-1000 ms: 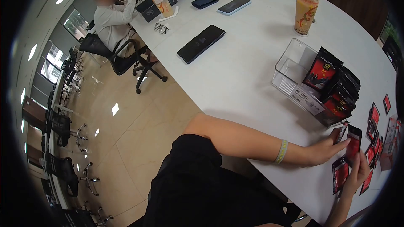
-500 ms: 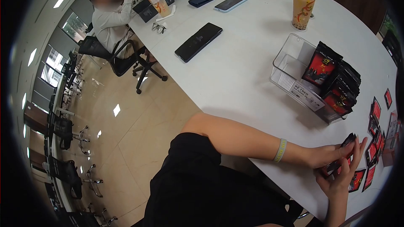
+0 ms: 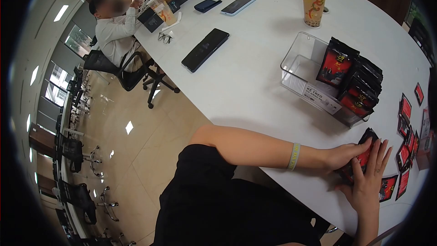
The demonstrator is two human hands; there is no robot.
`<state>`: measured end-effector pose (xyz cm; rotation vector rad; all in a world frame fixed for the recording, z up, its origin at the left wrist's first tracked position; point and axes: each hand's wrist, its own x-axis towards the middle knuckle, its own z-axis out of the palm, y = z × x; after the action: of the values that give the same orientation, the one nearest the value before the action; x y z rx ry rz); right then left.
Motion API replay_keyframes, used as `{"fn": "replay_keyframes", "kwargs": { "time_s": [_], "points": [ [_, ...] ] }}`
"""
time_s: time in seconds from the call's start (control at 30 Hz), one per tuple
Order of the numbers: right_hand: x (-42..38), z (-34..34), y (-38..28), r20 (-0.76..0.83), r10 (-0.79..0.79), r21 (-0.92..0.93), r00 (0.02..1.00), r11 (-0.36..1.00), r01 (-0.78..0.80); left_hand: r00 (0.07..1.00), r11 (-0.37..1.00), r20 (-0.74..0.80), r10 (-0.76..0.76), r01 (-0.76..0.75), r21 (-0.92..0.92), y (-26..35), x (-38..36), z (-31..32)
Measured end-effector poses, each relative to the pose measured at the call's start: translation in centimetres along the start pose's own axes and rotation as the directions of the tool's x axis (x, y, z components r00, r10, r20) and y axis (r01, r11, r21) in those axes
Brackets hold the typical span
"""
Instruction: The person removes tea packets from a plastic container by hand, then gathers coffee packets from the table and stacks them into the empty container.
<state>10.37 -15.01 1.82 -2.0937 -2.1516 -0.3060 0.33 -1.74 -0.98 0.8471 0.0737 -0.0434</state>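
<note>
Between my hands is a small pile of black-and-red coffee sachets (image 3: 364, 156), low over the right side of the white table. My left hand (image 3: 342, 156), with a grey band at the wrist, grips them from the left, thumb across the top. My right hand (image 3: 368, 177) wears a ring and lies over their near right side, its fingers extended across them and thumb around the lower end. Above my hands, a clear plastic bin (image 3: 314, 92) holds a row of similar sachets (image 3: 357, 79) standing at its right end. Loose sachets (image 3: 403, 155) lie scattered to the right.
A cup of milk tea (image 3: 314, 2) stands at the back. Phones (image 3: 205, 50) (image 3: 239, 5), a dark wallet-like item (image 3: 208, 4) and glasses (image 3: 165, 38) lie farther left. Another person (image 3: 114, 29) sits at the table's left edge. A clear-and-red box (image 3: 424, 143) is at far right.
My right hand has turned flatter over the sachets, and more of their red front shows. The whole view has shifted slightly, moving the table things left and up.
</note>
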Motion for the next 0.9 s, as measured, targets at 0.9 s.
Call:
{"fn": "replay_keyframes", "kwargs": {
  "time_s": [0.9],
  "points": [
    [0.5, -0.8, 6.2, -0.194, 0.378, 0.443, 0.905, 0.857, -0.263, 0.986, 0.993, -0.145, 0.080, -0.066, 0.099, 1.7, -0.4, -0.9]
  ]
}}
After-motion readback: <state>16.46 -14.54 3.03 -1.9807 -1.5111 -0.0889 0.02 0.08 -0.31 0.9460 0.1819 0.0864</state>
